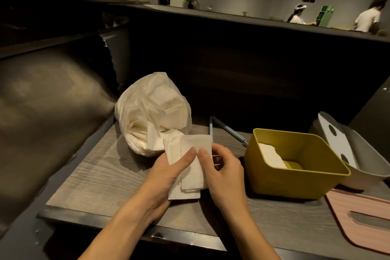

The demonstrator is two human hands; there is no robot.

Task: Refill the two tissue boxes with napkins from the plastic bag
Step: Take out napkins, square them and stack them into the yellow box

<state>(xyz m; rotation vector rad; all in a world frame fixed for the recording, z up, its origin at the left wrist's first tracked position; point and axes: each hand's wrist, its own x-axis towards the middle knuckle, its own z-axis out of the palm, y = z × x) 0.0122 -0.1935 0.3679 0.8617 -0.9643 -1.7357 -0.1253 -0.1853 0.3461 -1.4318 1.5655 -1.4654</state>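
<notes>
You are holding a small stack of white napkins [187,167] in the lower middle of the frame, just above the wooden table [101,179]. Your left hand [166,177] is gripping the stack from the left side, with the thumb lying across the top sheet and the other fingers hidden under the paper. Your right hand [223,173] is pinching the right edge of the same stack, its thumb pressing on the top sheet close beside the left thumb and its fingers curling behind. So the napkins are sitting between your two hands, with the upper part standing free above the thumbs and the lower corner showing below them. The plastic bag [152,112] with more napkins is lying open just behind the stack, toward the upper left of it, and the stack is overlapping the mouth of the bag in the picture. The yellow tissue box [295,175] is standing right of your right hand, open, with a few napkins inside. The grey tissue box [358,154] is standing just behind it at the right edge, and a pink lid [363,217] is lying in the lower right corner.
</notes>
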